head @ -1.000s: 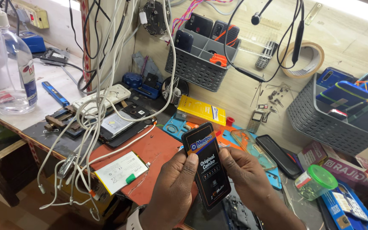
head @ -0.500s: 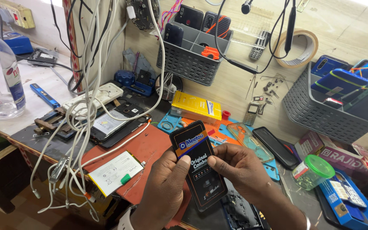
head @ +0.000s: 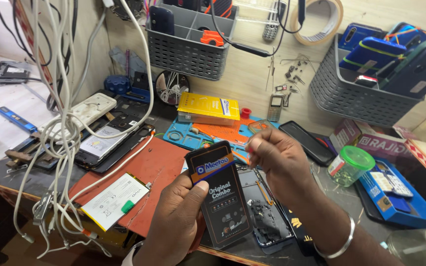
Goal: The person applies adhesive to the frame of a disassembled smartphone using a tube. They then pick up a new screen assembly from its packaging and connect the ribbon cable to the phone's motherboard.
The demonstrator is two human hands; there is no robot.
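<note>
My left hand [head: 176,216] grips a flat black phone-screen panel [head: 223,197] with a printed film on its face, thumb pressed on its left side. My right hand [head: 279,165] is lifted above the panel's top right corner, with thumb and forefinger pinched together on what looks like a thin clear film tab. Under the panel lies an opened phone frame [head: 267,209] on the workbench. A white battery [head: 114,199] with a green tab rests on a red mat [head: 149,172] to the left.
White cables [head: 65,123] hang at left over an opened phone [head: 107,143] and a power strip [head: 87,111]. Grey wall baskets [head: 188,49] [head: 356,93] hold phones. A yellow box [head: 208,108], a green-lidded jar [head: 348,165] and a blue box [head: 390,189] sit around.
My right hand has lifted off the panel's right edge and now pinches above its top corner. The view has moved closer and shifted right.
</note>
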